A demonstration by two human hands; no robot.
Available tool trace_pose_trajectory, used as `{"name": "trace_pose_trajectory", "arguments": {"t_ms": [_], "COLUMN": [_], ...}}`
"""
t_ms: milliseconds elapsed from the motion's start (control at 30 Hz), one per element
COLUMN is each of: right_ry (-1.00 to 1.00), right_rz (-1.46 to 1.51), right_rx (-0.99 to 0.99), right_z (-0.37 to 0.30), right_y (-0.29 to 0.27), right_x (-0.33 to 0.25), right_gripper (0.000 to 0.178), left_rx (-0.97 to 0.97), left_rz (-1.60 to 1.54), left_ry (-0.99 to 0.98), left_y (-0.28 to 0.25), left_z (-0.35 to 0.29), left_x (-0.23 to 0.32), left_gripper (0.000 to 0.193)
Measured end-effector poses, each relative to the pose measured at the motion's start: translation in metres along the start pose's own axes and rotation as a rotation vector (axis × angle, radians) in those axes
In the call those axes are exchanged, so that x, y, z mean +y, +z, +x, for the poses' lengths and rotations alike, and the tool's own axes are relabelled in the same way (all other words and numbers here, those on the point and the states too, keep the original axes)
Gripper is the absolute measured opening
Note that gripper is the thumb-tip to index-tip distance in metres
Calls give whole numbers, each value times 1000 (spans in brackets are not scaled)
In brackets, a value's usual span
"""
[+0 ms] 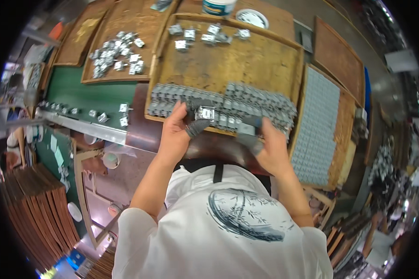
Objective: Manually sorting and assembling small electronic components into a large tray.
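My left hand (176, 132) pinches a small silver-and-grey metal part (206, 114) between thumb and forefinger, both wearing grey finger covers. It is held over the near edge of a wooden tray (228, 60). To its right, my right hand (273, 145), also with dark finger covers, closes on a small light-grey rectangular piece (247, 129). The two held pieces are apart. Just beyond my hands, rows of grey parts (258, 98) stand packed along the tray's near side. Several loose silver parts (208, 38) lie at its far side.
On the left, another wooden tray (94, 74) bears a heap of silver parts (118, 52). More parts sit along the green belt (70, 86). At right stands a tray filled with grey rows (315, 125). A bucket (219, 6) and a white dish (252, 18) are at the back.
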State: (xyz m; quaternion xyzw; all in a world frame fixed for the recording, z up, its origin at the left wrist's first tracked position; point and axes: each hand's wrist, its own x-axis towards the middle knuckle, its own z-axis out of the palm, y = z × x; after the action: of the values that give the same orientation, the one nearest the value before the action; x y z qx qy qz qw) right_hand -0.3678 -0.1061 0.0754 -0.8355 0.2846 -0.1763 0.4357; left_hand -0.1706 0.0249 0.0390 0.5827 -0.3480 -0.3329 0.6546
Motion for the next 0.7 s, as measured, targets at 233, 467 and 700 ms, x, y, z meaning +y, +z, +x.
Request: {"name": "trace_pose_trajectory", "arguments": {"t_ms": [233, 467, 700], "right_ry": [-155, -126, -138], "right_rz": [-153, -191, -319], "right_rx": [112, 84, 219], "right_z": [-8, -18, -12], "right_y": [-16, -32, -6], "right_x": [2, 14, 48], "right_gripper": [30, 23, 22], "left_rx": [-276, -323, -293], "left_rz": [-262, -240, 152], "left_ry": [-162, -181, -65], "left_y": [45, 71, 94], "left_z": [-1, -2, 7], "left_x": [11, -3, -15], "left_gripper": [37, 36, 55]}}
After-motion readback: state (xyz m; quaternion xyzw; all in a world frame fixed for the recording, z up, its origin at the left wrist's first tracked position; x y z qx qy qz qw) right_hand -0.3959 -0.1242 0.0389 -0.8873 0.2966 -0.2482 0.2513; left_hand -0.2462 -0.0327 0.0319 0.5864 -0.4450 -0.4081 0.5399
